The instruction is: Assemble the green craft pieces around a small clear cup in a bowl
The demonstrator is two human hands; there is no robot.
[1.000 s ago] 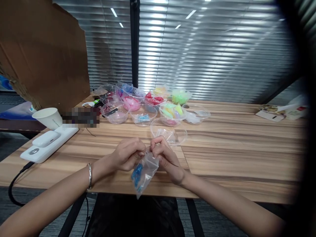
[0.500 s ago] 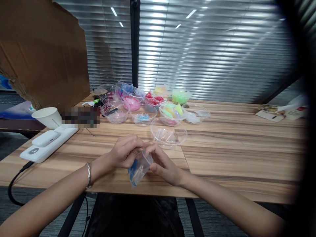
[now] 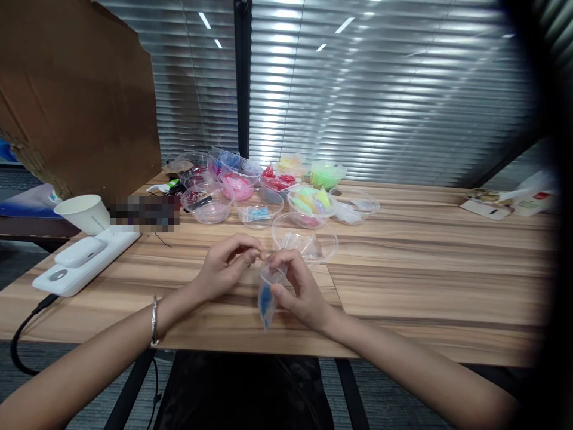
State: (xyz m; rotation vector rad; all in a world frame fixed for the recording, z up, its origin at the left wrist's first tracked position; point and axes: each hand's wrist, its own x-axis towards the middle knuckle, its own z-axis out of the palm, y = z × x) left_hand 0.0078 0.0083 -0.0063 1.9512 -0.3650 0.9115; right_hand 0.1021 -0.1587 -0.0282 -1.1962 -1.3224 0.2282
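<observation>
My right hand (image 3: 303, 292) grips a small clear zip bag (image 3: 274, 276) between thumb and fingers, over the near part of the table. Something blue lies in the lower part of the bag, too unclear to name. Close to the bag's top edge, my left hand (image 3: 230, 266) has thumb and fingertips pinched together. Whatever those fingertips may hold is too small to make out. Just beyond the hands stands a clear round plastic bowl (image 3: 329, 236) with small clear bags (image 3: 302, 243) in it.
Several clear bowls with coloured contents cluster at the back, among them one with green (image 3: 328, 174) and one with pink (image 3: 237, 186). On the left are a white charging pad (image 3: 96, 263), a paper cup (image 3: 85, 215) and a cardboard sheet (image 3: 85, 95). A tissue pack (image 3: 486, 204) lies far right.
My left hand has moved off the bag slightly to the left, its fingertips pinched. The bag has swung more upright and to the right, in my right hand.
</observation>
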